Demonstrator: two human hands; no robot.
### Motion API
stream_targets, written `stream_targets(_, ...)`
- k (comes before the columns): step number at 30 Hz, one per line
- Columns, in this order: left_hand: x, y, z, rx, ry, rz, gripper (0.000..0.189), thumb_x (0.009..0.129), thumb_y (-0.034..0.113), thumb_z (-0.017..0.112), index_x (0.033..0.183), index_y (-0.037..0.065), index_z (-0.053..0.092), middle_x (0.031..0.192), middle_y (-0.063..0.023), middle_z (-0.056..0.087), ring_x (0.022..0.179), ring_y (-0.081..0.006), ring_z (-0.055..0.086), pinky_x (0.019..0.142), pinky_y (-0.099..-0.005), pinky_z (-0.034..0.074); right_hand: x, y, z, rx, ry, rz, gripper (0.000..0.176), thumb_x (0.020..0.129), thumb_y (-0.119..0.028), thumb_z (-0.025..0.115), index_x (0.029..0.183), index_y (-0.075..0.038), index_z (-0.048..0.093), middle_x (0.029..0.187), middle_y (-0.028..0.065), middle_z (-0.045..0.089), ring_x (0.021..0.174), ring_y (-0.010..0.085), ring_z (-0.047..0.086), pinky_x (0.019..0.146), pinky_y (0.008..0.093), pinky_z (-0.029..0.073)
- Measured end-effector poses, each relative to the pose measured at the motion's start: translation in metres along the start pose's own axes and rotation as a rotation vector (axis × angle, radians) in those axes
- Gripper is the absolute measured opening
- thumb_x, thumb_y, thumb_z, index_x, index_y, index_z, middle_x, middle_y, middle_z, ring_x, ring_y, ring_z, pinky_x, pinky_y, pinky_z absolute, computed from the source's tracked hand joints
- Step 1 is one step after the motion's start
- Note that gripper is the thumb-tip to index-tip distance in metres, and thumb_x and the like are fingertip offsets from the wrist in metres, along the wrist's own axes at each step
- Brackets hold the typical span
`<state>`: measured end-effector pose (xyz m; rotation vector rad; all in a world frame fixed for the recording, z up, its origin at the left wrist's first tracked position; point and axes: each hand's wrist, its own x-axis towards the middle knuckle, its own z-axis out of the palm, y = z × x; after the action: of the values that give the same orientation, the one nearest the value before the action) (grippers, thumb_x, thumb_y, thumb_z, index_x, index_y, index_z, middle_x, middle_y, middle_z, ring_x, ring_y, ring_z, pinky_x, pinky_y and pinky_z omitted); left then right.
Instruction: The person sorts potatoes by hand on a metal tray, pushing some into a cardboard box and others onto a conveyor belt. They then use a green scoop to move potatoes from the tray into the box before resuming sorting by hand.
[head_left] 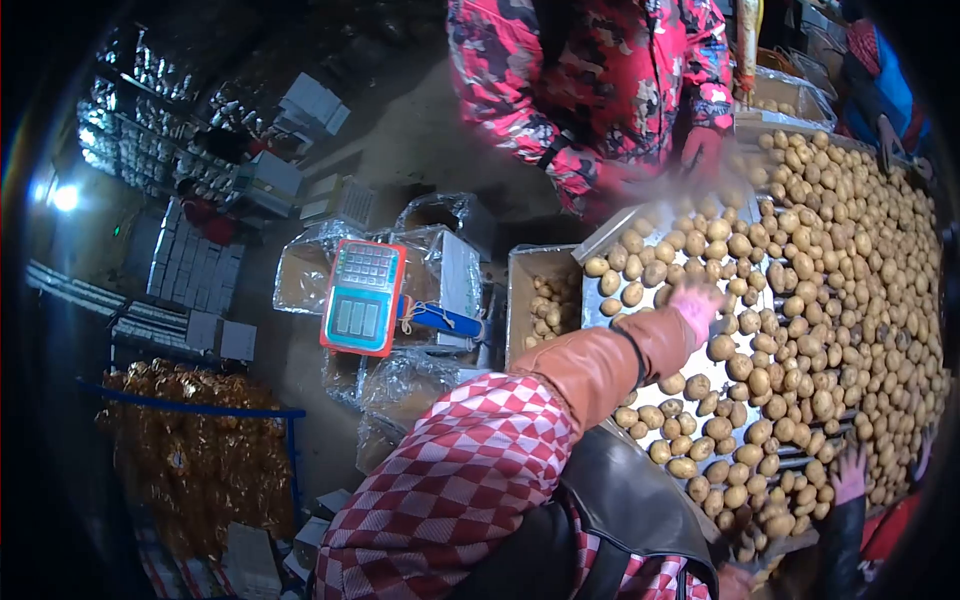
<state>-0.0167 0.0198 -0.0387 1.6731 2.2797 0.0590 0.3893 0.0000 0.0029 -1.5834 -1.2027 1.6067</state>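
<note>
My left hand (697, 308), pinkish and slightly blurred, reaches over the potatoes (715, 345) on a pale metal sorting table (600, 312). Its fingers look spread on or just above them, and I see nothing held. A brown sleeve cover (590, 368) and a red-and-white checked sleeve (470, 440) run up that arm. What appears to be my right hand (737, 580) shows dimly at the bottom edge beside the table's near side. Its fingers are too dark and cut off to read.
Across the table stands a person in a pink camouflage jacket (630, 90), hands blurred. A co-worker's hand (850, 475) touches potatoes at lower right. A box of potatoes (545, 300) adjoins the table. A scale display (362, 300), plastic-lined boxes (310, 275) and net bags (200, 450) stand left.
</note>
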Motion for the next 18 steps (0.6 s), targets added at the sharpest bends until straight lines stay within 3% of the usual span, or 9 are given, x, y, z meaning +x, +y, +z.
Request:
stream_targets(1, -0.001, 0.002, -0.018, -0.022, -0.149, -0.136, 0.065, 0.094, 0.042, 0.054, 0.152, 0.026, 0.031, 0.160, -0.0154, 0.025, 0.149, -0.0361, 0.018, 0.117, -0.0578, 0.018, -0.001, 0.007, -0.025, 0.023, 0.061, 0.011, 0.043, 0.097, -0.034, 0.056, 0.130, -0.006, 0.054, 0.112, 0.0093, 0.065, 0.093, 0.0194, 0.062, 0.070, 0.0261, 0.051)
stream_targets(3, 0.009, -0.002, 0.009, -0.160, -0.290, -0.157, 0.075, 0.088, 0.032, 0.059, 0.155, 0.030, 0.025, 0.164, -0.0145, 0.015, 0.150, -0.0380, 0.016, 0.118, -0.0600, 0.015, -0.020, 0.021, -0.070, 0.089, 0.156, 0.022, 0.043, 0.097, -0.036, 0.056, 0.129, -0.006, 0.055, 0.111, 0.0092, 0.064, 0.092, 0.0196, 0.062, 0.068, 0.0260, 0.051)
stream_targets(6, -0.021, 0.023, 0.009, 0.009, -0.357, 0.011, 0.048, 0.086, 0.023, 0.057, 0.134, 0.014, 0.056, 0.123, -0.0202, 0.063, 0.120, -0.0363, 0.058, 0.104, -0.0455, 0.044, -0.098, 0.048, -0.119, 0.205, 0.343, 0.045, 0.044, 0.097, -0.038, 0.056, 0.127, -0.006, 0.056, 0.111, 0.0090, 0.064, 0.091, 0.0198, 0.061, 0.066, 0.0258, 0.050)
stream_targets(7, -0.049, 0.040, -0.040, -0.169, -0.391, 0.052, 0.051, 0.088, 0.027, 0.056, 0.136, 0.010, 0.053, 0.131, -0.0209, 0.058, 0.124, -0.0367, 0.054, 0.108, -0.0462, 0.041, -0.135, 0.057, -0.127, 0.251, 0.416, 0.053, 0.045, 0.097, -0.039, 0.056, 0.126, -0.005, 0.056, 0.110, 0.0090, 0.064, 0.091, 0.0199, 0.061, 0.065, 0.0257, 0.050)
stream_targets(8, -0.067, 0.034, -0.017, -0.211, -0.257, 0.252, 0.055, 0.088, 0.030, 0.058, 0.140, 0.011, 0.050, 0.140, -0.0217, 0.052, 0.131, -0.0371, 0.048, 0.111, -0.0452, 0.038, -0.173, 0.068, -0.132, 0.295, 0.497, 0.058, 0.045, 0.097, -0.040, 0.056, 0.126, -0.005, 0.056, 0.110, 0.0089, 0.064, 0.090, 0.0200, 0.061, 0.065, 0.0256, 0.050)
stream_targets(11, -0.079, 0.047, 0.019, -0.074, -0.318, 0.252, 0.072, 0.087, 0.044, 0.067, 0.148, 0.013, 0.042, 0.153, -0.0247, 0.033, 0.143, -0.0470, 0.027, 0.117, -0.0519, 0.026, -0.195, 0.085, -0.120, 0.506, 0.611, 0.034, 0.047, 0.097, -0.043, 0.056, 0.124, -0.005, 0.057, 0.109, 0.0087, 0.064, 0.089, 0.0203, 0.060, 0.062, 0.0255, 0.050)
stream_targets(13, -0.086, 0.046, 0.042, -0.046, -0.125, 0.353, 0.078, 0.081, 0.045, 0.074, 0.148, 0.021, 0.042, 0.156, -0.0222, 0.029, 0.145, -0.0503, 0.018, 0.113, -0.0645, 0.021, -0.141, 0.083, -0.120, 0.994, 0.451, -0.039, 0.048, 0.097, -0.045, 0.056, 0.123, -0.005, 0.058, 0.108, 0.0086, 0.063, 0.088, 0.0205, 0.060, 0.061, 0.0253, 0.050)
stream_targets(15, -0.087, 0.060, 0.050, 0.075, -0.027, 0.521, 0.078, 0.079, 0.047, 0.076, 0.146, 0.023, 0.044, 0.155, -0.0218, 0.032, 0.145, -0.0483, 0.020, 0.111, -0.0675, 0.019, -0.122, 0.092, -0.108, 1.632, 0.015, -0.174, 0.052, 0.097, -0.047, 0.056, 0.125, -0.004, 0.057, 0.114, 0.0111, 0.062, 0.093, 0.0232, 0.061, 0.062, 0.0281, 0.051)
stream_targets(18, -0.086, 0.077, 0.057, 0.007, -0.013, 0.753, 0.077, 0.080, 0.048, 0.075, 0.146, 0.022, 0.044, 0.154, -0.0201, 0.035, 0.144, -0.0473, 0.023, 0.111, -0.0677, 0.018, -0.124, 0.091, -0.087, 1.713, 0.117, -0.061, 0.058, 0.098, -0.052, 0.050, 0.133, -0.006, 0.053, 0.127, 0.0168, 0.058, 0.107, 0.0301, 0.060, 0.074, 0.0383, 0.056)
